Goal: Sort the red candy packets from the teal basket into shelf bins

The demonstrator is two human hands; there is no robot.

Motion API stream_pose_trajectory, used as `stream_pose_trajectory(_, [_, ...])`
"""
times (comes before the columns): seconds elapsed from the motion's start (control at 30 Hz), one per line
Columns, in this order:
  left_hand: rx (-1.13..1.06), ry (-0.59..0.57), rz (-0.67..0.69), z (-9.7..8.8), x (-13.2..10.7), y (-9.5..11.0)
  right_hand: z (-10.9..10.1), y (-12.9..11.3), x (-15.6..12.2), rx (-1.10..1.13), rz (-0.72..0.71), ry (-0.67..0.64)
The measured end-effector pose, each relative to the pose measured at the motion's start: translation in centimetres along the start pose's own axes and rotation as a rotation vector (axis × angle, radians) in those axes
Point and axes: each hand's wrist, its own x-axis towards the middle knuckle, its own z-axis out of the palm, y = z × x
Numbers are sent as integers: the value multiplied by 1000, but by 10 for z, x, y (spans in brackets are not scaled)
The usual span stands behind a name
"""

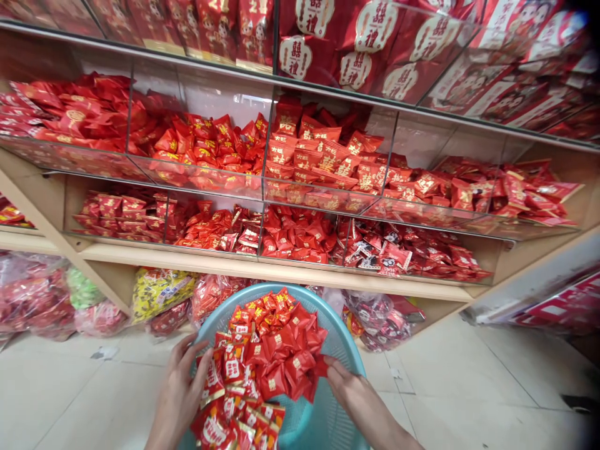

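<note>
A teal plastic basket (349, 334) stands below the shelf, holding several kinds of red wrapped candies. Plain red packets with a gold mark (281, 350) lie toward its right side. Smaller red and yellow candies (262, 309) are at the back, and red packets with white lettering and gold edges (234, 362) fill the left and front. At the left rim is my left hand (180, 384), fingers apart, its thumb against a white-lettered packet (213, 378). My right hand (344, 384) reaches in from the right, its fingertips closed on a red candy packet (321, 366).
A wooden shelf (281, 270) with clear dividers, full of red candies (323, 156), rises behind the basket. Bagged candies (162, 290) sit beneath it on the left, and more bags (379, 315) on the right. Pale floor tiles (450, 381) surround the basket.
</note>
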Motion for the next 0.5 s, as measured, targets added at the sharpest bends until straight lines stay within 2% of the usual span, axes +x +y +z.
stream_pose_trajectory(0.2, [16,8,15,1,1,0,0,4,1,-246,-99,-124])
stream_pose_trajectory(0.33, [17,18,17,1,1,-1,-2,1,6,-358,-137,-152])
stream_pose_trajectory(0.5, [12,12,11,-1,0,2,14,-5,11,-402,-112,-156])
